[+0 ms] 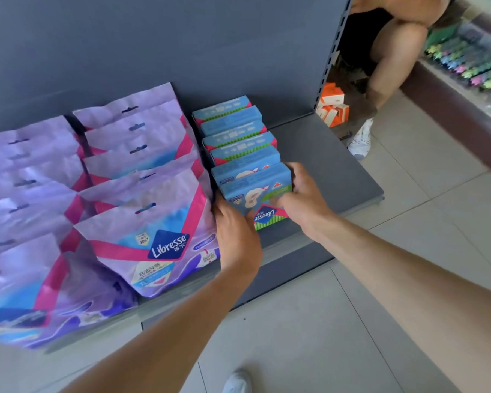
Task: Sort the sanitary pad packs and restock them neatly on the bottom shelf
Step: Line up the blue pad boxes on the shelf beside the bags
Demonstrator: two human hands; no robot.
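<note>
- The left hand (236, 225) is grasping the front blue pad pack (253, 194), a small rectangular plastic-wrapped pack with a green-and-pink lower edge and a Libresse logo. Its fingers are curling round the pack's 9 o'clock side and its thumb is lying on the front face.
- The right hand (301, 199) is gripping the same pack from 3 o'clock, with fingers wrapping over the upper right corner and the thumb pressing across the front.
- The front blue pad pack is resting on the flat grey metal bottom shelf (329, 165). It is standing at the near end of a row of matching blue pad packs (233, 129), which is running toward 12 o'clock up to the grey back panel (153, 38).
- At 9 o'clock of that row, large purple plastic pad bags with pink ribbon bands (142, 222) are standing in rows and leaning back, the nearest one just beside the left hand.
- At 1 o'clock, past the slotted shelf upright, small orange-and-white cardboard boxes (332, 109) are sitting low down.
- Another person's bare leg (391, 63) is bending at 1 o'clock, with a white shoe (360, 140) planted on the pale tiled floor (408, 251).
- The tip of another white shoe (237, 381) is showing at 6 o'clock.
</note>
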